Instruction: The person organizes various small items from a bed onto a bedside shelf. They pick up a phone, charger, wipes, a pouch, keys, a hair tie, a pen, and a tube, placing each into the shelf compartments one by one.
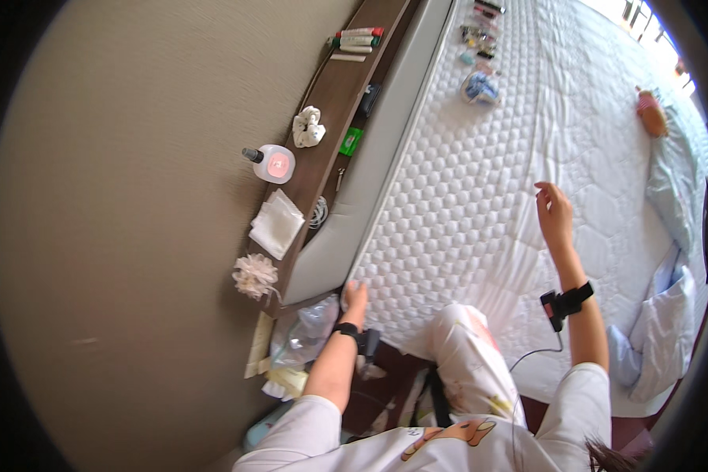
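Observation:
My left hand (354, 297) rests at the near left corner of a white quilted mattress pad (442, 206), beside the end of the grey headboard (324, 265). Its fingertips are partly hidden at the pad's edge, so whether they grip it cannot be told. Over the right part of the bed is my right hand (553, 209), fingers slightly bent and apart, holding nothing. A black device is strapped to each wrist. One knee, in white patterned trousers, is on or against the bed's near edge.
A brown shelf (318, 159) carries markers (357, 40), a scrunchie (308, 127), a spray bottle (274, 163), tissues (277, 224) and a fabric flower (255, 275). Small items and a blue-white pouch (481, 88) lie at the far side. A plush toy (651, 112) and crumpled bedding (666, 324) are right.

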Demonstrator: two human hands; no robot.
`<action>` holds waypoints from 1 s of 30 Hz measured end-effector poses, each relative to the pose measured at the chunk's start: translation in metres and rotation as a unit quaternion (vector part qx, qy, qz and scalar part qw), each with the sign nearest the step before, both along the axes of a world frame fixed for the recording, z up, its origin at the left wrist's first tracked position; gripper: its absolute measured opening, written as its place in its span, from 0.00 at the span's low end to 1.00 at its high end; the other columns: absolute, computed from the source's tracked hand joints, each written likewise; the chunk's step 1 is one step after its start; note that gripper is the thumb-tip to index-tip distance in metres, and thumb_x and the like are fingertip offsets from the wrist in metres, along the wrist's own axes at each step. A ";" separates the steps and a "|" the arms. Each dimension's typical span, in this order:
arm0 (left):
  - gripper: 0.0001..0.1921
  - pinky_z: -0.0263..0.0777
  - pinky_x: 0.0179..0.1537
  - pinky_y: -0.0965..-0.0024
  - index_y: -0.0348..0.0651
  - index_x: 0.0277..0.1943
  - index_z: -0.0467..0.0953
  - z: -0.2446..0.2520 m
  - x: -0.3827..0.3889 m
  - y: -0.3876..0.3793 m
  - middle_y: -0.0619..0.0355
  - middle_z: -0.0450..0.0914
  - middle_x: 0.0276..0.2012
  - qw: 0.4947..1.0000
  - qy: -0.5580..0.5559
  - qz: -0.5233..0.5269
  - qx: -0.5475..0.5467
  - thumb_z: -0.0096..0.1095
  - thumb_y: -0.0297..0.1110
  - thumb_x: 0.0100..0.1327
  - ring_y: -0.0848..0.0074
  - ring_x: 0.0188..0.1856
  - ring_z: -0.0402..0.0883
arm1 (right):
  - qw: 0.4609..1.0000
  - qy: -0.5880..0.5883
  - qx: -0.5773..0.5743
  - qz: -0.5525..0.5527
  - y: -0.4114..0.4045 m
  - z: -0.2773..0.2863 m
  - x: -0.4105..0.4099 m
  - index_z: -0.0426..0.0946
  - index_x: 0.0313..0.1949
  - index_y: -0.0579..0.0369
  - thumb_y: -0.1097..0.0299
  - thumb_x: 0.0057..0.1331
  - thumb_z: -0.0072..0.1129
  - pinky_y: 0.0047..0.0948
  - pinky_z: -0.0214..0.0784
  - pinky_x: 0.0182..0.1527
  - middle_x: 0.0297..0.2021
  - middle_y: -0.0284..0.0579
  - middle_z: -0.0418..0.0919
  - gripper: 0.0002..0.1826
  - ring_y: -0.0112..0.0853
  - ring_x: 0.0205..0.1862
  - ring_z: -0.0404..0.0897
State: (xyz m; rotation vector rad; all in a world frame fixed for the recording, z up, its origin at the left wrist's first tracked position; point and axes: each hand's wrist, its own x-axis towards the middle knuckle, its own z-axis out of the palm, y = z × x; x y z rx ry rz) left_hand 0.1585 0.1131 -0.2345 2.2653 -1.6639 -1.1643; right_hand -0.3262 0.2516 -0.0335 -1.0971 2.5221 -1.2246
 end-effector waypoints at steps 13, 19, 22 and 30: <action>0.25 0.68 0.58 0.51 0.39 0.58 0.73 0.027 -0.081 -0.023 0.44 0.77 0.56 0.991 -0.013 -0.111 -0.067 0.59 0.42 0.60 0.52 0.59 0.75 | 0.998 0.027 0.042 -0.030 0.056 0.038 -0.059 0.77 0.48 0.57 0.76 0.62 0.55 0.34 0.73 0.42 0.44 0.49 0.79 0.14 0.36 0.35 0.81; 0.26 0.67 0.61 0.53 0.45 0.60 0.72 0.041 -0.126 -0.055 0.46 0.74 0.59 0.990 -0.021 -0.136 -0.042 0.61 0.43 0.59 0.54 0.62 0.71 | 0.994 -0.012 0.104 0.033 0.022 0.024 -0.083 0.80 0.43 0.58 0.71 0.61 0.56 0.39 0.72 0.49 0.40 0.53 0.82 0.11 0.47 0.44 0.81; 0.27 0.66 0.61 0.53 0.44 0.60 0.71 0.036 -0.145 -0.072 0.46 0.74 0.59 0.990 -0.004 -0.135 -0.050 0.62 0.44 0.58 0.54 0.62 0.71 | 0.989 0.023 0.123 0.078 0.001 0.013 -0.104 0.80 0.44 0.56 0.70 0.61 0.57 0.38 0.74 0.43 0.36 0.49 0.84 0.12 0.44 0.37 0.83; 0.45 0.54 0.69 0.52 0.31 0.67 0.56 0.015 -0.211 -0.091 0.27 0.53 0.68 0.987 0.059 -0.152 -0.004 0.69 0.49 0.53 0.43 0.72 0.52 | 0.982 -0.026 0.151 0.111 -0.092 -0.049 -0.159 0.79 0.44 0.59 0.70 0.60 0.57 0.41 0.72 0.49 0.41 0.54 0.82 0.13 0.49 0.45 0.80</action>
